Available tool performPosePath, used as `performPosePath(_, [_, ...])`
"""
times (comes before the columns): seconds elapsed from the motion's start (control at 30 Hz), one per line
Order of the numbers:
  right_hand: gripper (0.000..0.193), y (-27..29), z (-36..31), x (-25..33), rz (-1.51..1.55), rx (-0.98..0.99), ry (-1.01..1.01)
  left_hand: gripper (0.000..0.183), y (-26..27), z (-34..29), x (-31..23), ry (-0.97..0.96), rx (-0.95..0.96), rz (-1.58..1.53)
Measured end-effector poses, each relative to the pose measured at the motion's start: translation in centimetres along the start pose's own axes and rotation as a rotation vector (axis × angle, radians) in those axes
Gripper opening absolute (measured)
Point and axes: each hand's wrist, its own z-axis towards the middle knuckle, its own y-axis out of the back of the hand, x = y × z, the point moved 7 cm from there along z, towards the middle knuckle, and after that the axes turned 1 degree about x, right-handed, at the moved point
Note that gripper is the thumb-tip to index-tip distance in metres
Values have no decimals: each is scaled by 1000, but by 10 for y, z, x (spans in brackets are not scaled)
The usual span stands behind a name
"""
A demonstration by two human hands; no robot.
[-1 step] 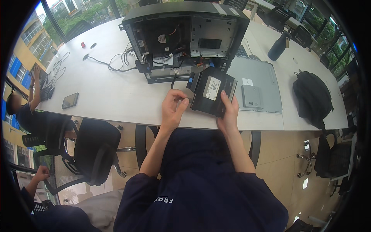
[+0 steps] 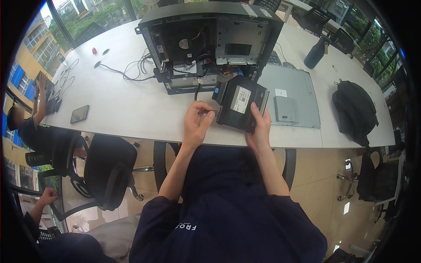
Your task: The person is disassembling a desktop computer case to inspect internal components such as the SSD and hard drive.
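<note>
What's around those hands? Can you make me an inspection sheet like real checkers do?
Surface: pale table, partly covered with things.
Job's things: black part with white label, held in front of an opened computer case; flat grey panel at right, smaller grey piece on it.
Clutter: phone, dark bottle, black bag.
Hands: right hand grips the part's right side; left hand pinches by its left edge, exact contact unclear.
Cables: dark cable reaching the case's left side; white cable farther left.
Surroundings: office chairs, windows, other people at left.
</note>
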Motion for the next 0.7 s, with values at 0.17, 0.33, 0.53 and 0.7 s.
performPosePath(0.17, [34,2,0,-2,-20,3,9,16,-1,0,-3,-20,12,67])
performPosePath(0.33, [35,-3,5,-1,-32,3,29,14,2,6,0,-31,-14,116])
performPosePath(0.53, [34,-1,5,-1,-40,-15,38,12,0,8,-3,-47,2,217])
performPosePath(0.7, [35,0,5,-1,-33,-2,35,12,1,7,-4,-76,0,232])
